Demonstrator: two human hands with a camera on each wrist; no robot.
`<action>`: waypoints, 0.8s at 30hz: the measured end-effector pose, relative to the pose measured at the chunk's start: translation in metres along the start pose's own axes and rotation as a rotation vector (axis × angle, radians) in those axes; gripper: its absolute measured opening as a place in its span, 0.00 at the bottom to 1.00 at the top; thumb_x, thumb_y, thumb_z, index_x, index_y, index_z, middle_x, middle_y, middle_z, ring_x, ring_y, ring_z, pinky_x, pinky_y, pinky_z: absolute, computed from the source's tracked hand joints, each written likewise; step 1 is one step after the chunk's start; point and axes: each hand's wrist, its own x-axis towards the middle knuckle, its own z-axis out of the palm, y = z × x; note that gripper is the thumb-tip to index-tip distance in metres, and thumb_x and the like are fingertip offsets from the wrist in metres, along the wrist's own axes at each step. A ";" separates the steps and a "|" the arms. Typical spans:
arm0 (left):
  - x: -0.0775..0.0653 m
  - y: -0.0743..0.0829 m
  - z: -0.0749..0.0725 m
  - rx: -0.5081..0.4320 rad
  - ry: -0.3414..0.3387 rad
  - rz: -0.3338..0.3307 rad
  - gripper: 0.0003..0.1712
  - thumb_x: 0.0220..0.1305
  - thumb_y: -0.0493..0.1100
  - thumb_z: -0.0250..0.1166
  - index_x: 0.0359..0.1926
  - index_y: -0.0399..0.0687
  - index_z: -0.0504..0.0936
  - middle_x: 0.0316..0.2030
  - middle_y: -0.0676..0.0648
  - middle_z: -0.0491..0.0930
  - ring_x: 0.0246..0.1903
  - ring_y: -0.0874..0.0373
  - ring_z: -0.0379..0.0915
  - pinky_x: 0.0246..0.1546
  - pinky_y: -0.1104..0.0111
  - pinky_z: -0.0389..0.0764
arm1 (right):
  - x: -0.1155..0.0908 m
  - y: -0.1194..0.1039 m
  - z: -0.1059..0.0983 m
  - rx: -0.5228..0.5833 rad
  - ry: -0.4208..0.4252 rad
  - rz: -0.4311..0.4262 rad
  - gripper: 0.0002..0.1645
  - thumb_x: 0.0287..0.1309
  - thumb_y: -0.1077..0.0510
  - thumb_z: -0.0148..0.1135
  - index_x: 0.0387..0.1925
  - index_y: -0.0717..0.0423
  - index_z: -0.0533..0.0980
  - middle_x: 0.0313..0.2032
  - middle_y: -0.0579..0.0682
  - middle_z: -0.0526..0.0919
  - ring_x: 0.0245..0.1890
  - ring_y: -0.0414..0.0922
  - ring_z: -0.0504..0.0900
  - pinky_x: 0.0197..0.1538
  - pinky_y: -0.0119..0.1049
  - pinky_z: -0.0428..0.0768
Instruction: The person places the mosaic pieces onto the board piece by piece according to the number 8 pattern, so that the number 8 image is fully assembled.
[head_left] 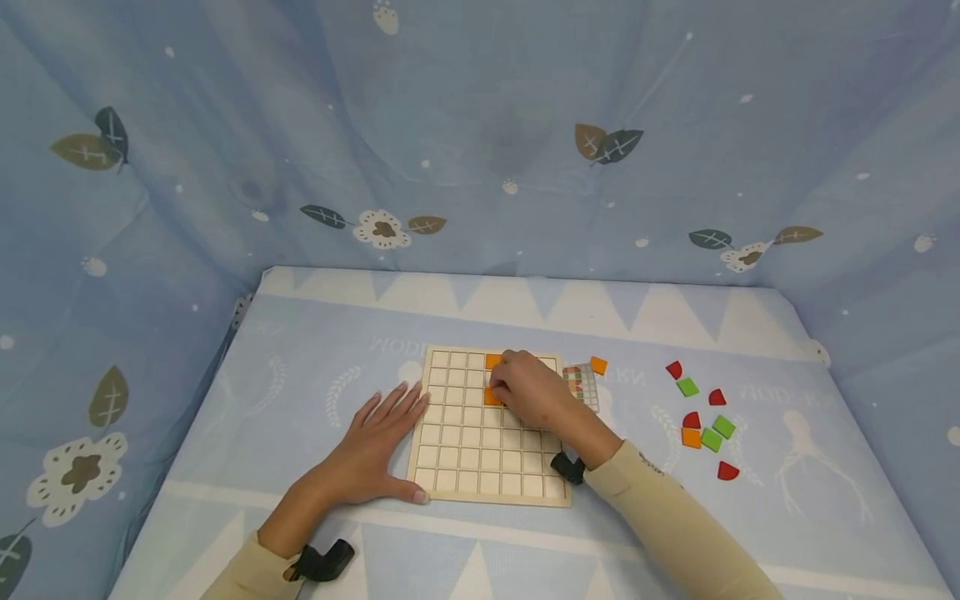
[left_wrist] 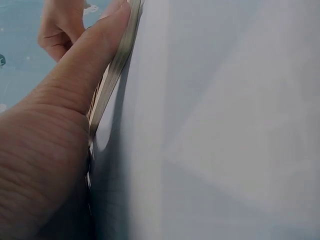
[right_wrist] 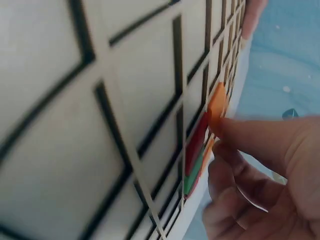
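Observation:
A square wooden grid board [head_left: 450,457] lies on the cloth-covered table. My left hand [head_left: 382,442] rests with spread fingers along its left side, fingertips and thumb at the edge. Over the upper right of the board, my right hand [head_left: 536,392] has curled fingers. Its thumb and forefinger pinch an orange square tile [right_wrist: 217,104] at a grid cell. Beyond that tile a red piece [right_wrist: 196,140] and a green piece [right_wrist: 194,172] sit in the grid. Another orange tile [head_left: 492,361] lies in the top row. The right hand hides part of the upper rows.
A small pattern card [head_left: 588,385] lies against the board's right side, with a loose orange tile [head_left: 598,365] by its top corner. Farther right are scattered red rounded pieces [head_left: 727,471], green squares [head_left: 712,440] and an orange square [head_left: 691,437]. A patterned curtain [head_left: 480,167] hangs behind the table.

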 end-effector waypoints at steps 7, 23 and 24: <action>0.002 0.000 0.001 -0.002 -0.001 0.007 0.80 0.42 0.81 0.74 0.85 0.48 0.47 0.83 0.46 0.42 0.82 0.47 0.31 0.78 0.45 0.33 | -0.004 0.001 0.005 -0.022 0.049 0.020 0.03 0.70 0.61 0.67 0.38 0.51 0.84 0.35 0.43 0.76 0.35 0.41 0.75 0.39 0.35 0.79; 0.002 -0.002 0.004 0.009 0.036 0.037 0.80 0.41 0.82 0.73 0.84 0.46 0.49 0.83 0.44 0.44 0.82 0.45 0.33 0.77 0.44 0.36 | -0.096 0.053 -0.045 0.159 0.187 0.226 0.08 0.70 0.65 0.65 0.47 0.58 0.85 0.42 0.48 0.87 0.35 0.42 0.78 0.38 0.39 0.80; 0.001 -0.002 0.004 0.010 0.041 0.041 0.80 0.41 0.82 0.73 0.84 0.46 0.49 0.83 0.44 0.45 0.82 0.44 0.33 0.77 0.44 0.36 | -0.103 0.057 -0.048 0.147 0.193 0.246 0.09 0.70 0.65 0.65 0.48 0.59 0.85 0.42 0.49 0.87 0.35 0.43 0.78 0.38 0.40 0.80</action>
